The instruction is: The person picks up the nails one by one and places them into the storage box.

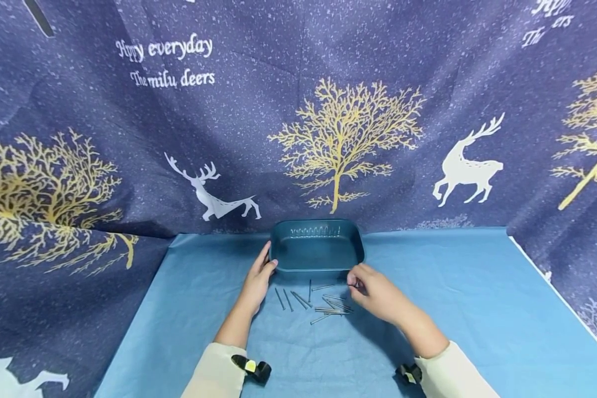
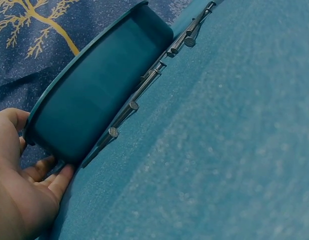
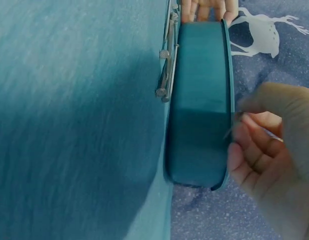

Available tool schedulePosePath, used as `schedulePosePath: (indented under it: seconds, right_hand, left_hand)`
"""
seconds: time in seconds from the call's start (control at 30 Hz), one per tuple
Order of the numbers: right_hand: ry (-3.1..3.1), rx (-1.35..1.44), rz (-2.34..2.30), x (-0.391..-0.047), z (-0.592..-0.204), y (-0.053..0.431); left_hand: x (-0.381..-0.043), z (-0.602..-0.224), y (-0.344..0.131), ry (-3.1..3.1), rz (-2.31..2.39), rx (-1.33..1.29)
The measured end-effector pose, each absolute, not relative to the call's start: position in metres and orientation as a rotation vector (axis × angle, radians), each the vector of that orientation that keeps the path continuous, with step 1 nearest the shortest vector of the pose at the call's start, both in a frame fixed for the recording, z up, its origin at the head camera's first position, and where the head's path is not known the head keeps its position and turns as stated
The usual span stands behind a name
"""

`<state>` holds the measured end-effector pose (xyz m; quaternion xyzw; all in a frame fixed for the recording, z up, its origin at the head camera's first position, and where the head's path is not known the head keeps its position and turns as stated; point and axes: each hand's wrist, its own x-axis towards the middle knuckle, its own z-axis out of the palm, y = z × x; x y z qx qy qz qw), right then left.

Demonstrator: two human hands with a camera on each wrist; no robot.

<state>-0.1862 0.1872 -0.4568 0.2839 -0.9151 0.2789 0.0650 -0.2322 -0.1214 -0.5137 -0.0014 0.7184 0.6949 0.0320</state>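
Navy deer-printed cloth (image 1: pixel 239 110) backs the blue-covered surface (image 1: pixel 453 276); from the head view, the left hand (image 1: pixel 255 287) holds a teal rectangular tray's (image 1: pixel 318 273) left end, scattered steel nails (image 1: pixel 335 311) before it. Left wrist: some fingers disappear behind the tray. Right wrist: the right hand (image 3: pixel 274 155), blurred, pinches a mostly hidden thin nail (image 3: pixel 273 134) beside the rim.

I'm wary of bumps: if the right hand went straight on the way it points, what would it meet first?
Probably the dark teal, rounded-rectangular tray, at its near rim by the right corner. The right hand might instead pass just over that rim; depth is unclear.
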Motion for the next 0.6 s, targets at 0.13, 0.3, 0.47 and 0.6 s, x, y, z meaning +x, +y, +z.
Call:
schedulePosePath:
  seconds: [0.13, 0.3, 0.47, 0.6]
  right_hand:
    - [-2.637, 0.843, 0.922, -0.190, -0.456, 0.185]
    - [-2.528, 0.776, 0.964, -0.194, -0.454, 0.181]
    - [-2.433, 0.725, 1.002, -0.198, -0.453, 0.178]
    - [-2.368, 0.676, 1.039, -0.202, -0.454, 0.176]
  left_hand:
    - [-0.232, -0.514, -0.121, 2.216, 2.143, -0.008]
    - [-0.233, -0.513, -0.121, 2.232, 2.135, -0.008]
    - [-0.232, -0.513, -0.120, 2.236, 2.138, -0.013]
    - [-0.231, -0.513, -0.120, 2.226, 2.143, -0.021]
